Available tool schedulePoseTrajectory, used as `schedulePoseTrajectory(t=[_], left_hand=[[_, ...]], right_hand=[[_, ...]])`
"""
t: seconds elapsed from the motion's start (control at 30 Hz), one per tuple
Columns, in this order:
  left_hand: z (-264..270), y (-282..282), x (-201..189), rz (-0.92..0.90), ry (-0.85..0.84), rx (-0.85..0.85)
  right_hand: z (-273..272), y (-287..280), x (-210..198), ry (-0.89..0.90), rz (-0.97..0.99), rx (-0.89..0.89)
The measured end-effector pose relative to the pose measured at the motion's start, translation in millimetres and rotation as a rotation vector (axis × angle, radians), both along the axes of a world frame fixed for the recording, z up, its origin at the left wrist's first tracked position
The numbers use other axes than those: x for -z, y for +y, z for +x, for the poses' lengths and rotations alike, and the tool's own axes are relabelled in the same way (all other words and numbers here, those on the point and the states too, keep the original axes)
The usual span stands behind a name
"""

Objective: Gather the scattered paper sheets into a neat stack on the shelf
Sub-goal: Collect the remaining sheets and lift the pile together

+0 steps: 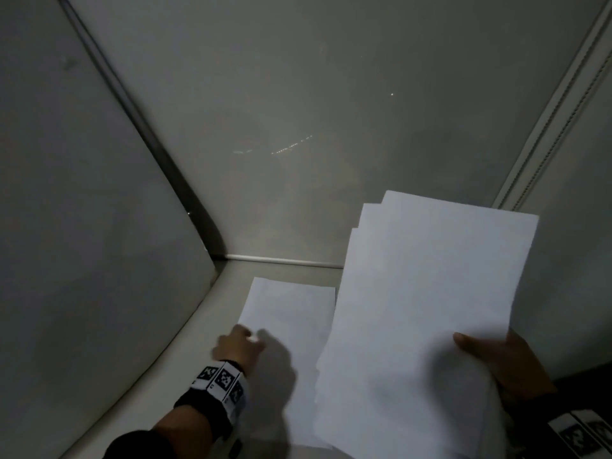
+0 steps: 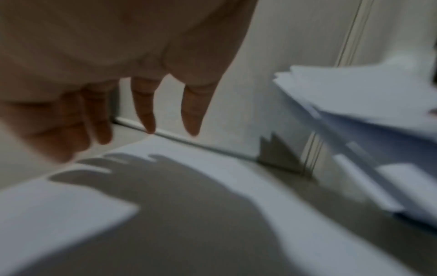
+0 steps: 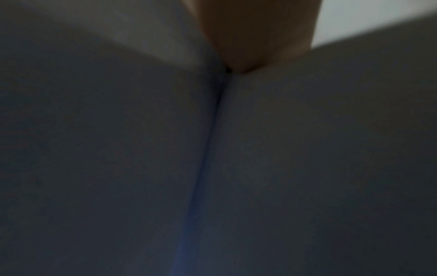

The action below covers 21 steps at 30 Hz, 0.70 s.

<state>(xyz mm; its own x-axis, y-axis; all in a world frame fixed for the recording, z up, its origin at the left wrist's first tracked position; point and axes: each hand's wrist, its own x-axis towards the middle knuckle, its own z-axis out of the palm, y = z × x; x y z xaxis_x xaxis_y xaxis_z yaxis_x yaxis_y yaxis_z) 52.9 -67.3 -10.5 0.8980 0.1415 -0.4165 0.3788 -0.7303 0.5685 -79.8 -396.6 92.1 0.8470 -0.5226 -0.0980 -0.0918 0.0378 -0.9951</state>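
Note:
One white sheet [image 1: 291,313] lies flat on the pale shelf floor [image 1: 185,376]. My left hand [image 1: 240,344] is at that sheet's left edge. In the left wrist view its fingers [image 2: 144,104] hang straight above the sheet [image 2: 59,214], holding nothing and casting a shadow on it. My right hand [image 1: 496,359] grips a fanned bundle of several white sheets [image 1: 424,293] at its lower right, thumb on top. The bundle is lifted off the shelf and covers the flat sheet's right edge. It also shows in the left wrist view [image 2: 354,97]. The right wrist view shows only dim paper [image 3: 307,149] and a finger [image 3: 257,37].
The shelf is a pale compartment with a back wall [image 1: 298,127], a left side wall [image 1: 82,226] and a ribbed upright rail [image 1: 556,111] on the right. Bare shelf floor lies left of the flat sheet.

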Motion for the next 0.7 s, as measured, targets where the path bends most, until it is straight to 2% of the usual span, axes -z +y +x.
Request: schedulePoseTrajectory(t=[0.03,0.07,0.1,0.23,0.33,0.5,0.57,0.7], left_hand=[[1,8,10,0.244,0.086,0.032],[0,13,18,0.369,0.146,0.056],[-2,16,21,0.416,0.161,0.057],[-3,17,27,0.294,0.180,-0.055],[7,24,42,0.316,0.200,0.075],[0,30,28,0.536,0.183,0.167],[0,32,31,0.499,0.198,0.118],[-5,36,30,0.283,0.184,-0.043]], right_hand=[[-2,-4,1,0.023,-0.002,0.030],[-4,-8,4,0.039,-0.002,0.041],[-5,-13,8,0.047,0.008,0.045],[-5,-18,20,0.092,0.085,0.034],[-1,-17,21,0.087,0.096,0.037],[3,-18,15,0.061,0.098,0.035],[4,-17,12,0.050,0.115,0.020],[6,-16,9,0.034,0.110,-0.012]])
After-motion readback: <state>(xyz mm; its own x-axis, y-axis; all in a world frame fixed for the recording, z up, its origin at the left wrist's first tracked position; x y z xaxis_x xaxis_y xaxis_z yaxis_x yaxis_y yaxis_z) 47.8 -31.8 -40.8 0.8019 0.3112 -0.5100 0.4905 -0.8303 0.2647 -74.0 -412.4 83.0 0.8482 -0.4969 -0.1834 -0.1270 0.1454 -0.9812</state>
